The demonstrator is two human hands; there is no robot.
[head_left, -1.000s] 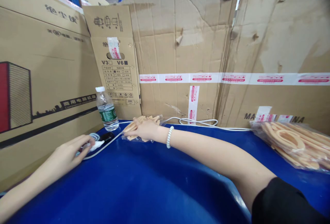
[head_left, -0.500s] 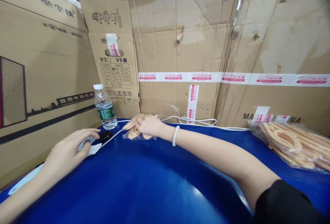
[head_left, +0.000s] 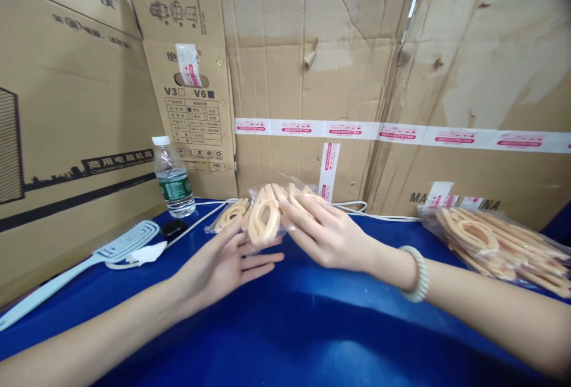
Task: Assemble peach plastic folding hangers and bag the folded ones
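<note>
My right hand (head_left: 332,232) grips a clear plastic bag of tan looped pieces (head_left: 264,216) from its right side, raised a little off the blue table. The pieces look like smooth strips with oval rings at the end; their exact kind is unclear. Beneath and left of the bag, my left hand (head_left: 223,268) is open, palm turned to it and fingers stretched out. Whether its fingertips touch the plastic I cannot tell. Behind my left fingers, a smaller bag of similar tan pieces (head_left: 231,214) lies on the table, partly hidden.
At the left lie a light blue hairbrush (head_left: 127,241), a white cable plug (head_left: 147,253) and a black case (head_left: 173,228). A water bottle (head_left: 173,182) stands behind them. Another bag of tan pieces (head_left: 495,244) lies far right. Cardboard (head_left: 294,78) walls the blue table (head_left: 312,327).
My right hand has lifted a bag of tan pieces from the back of the table and brought it nearer. My left hand has moved right from above the hairbrush to the bag.
</note>
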